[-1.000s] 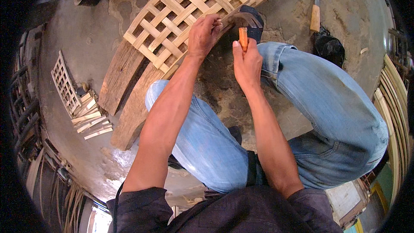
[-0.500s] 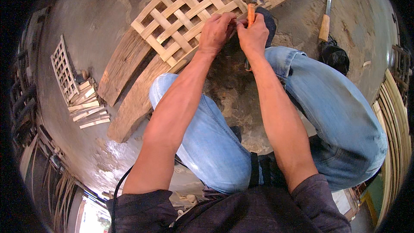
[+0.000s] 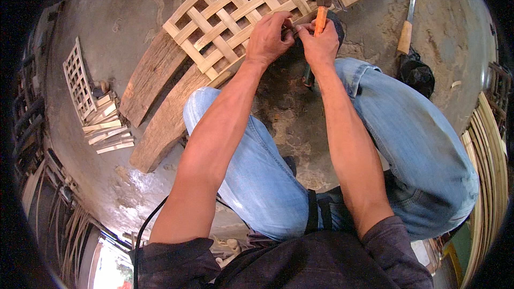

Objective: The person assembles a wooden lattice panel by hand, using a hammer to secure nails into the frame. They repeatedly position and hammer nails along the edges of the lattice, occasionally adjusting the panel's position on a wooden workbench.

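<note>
Head view: fingertips and hammer (image 3: 322, 13) crowded the woven panel's (image 3: 227, 20) near edge

The right hand (image 3: 323, 44) was closed around the hammer's orange handle, with the head toward the far side, while its thumb and forefinger reached left. The left hand (image 3: 269, 36) was curled at the panel's near edge, fingers bent; whether it pinched anything could not be told. Their fingertips sat close together, touching or barely apart. The panel lay over curved wooden beams (image 3: 150, 80), on the far side of the left knee (image 3: 201, 109).

The likeliest trouble, by judgement, lay with the hammer: with thumb and forefinger busy beside the left hand, a loose hold could have let the heavy head tip onto the thin slats, or drop toward the dark-covered foot (image 3: 337, 25) just below. A blow with fingers bunched so tightly could have caught a fingertip. Uneven pressure at the edge could have shifted the panel or split a slat.

Knuckles covered the spot where the fingertips met, and anything there was too small to make out. The right hand hid the handle's middle. The panel's far edge ran out of view, and its underside could not be seen.
</note>
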Motion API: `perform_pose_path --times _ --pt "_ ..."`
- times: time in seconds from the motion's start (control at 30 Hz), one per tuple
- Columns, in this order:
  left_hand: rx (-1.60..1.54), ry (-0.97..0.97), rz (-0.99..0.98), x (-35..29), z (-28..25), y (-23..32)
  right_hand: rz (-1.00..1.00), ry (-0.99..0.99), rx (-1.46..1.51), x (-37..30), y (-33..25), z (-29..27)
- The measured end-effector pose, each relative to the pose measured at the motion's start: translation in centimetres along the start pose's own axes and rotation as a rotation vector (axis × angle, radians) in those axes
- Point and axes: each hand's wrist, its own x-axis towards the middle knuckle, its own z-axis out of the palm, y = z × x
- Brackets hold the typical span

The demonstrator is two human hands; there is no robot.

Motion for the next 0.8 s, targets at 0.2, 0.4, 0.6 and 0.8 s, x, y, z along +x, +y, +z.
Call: perform_pose_path --times 0.2,0.4,0.6,0.8 --pt "0.015 0.005 0.01 0.11 0.21 -0.12 -0.023 0.013 -0.025 -0.02 0.14 -0.05" --pt "0.009 -0.043 -0.048 0.15 -0.03 0.16 -0.052 0.03 -0.091 0.1 0.18 0.03" --pt "0.019 -0.071 -0.047 0.24 -0.14 -0.06 -0.023 0.016 -0.046 -0.11 0.21 0.25" --pt "0.014 -0.056 -0.001 0.37 -0.05 0.0 -0.057 0.041 -0.101 -0.15 0.3 0.39"
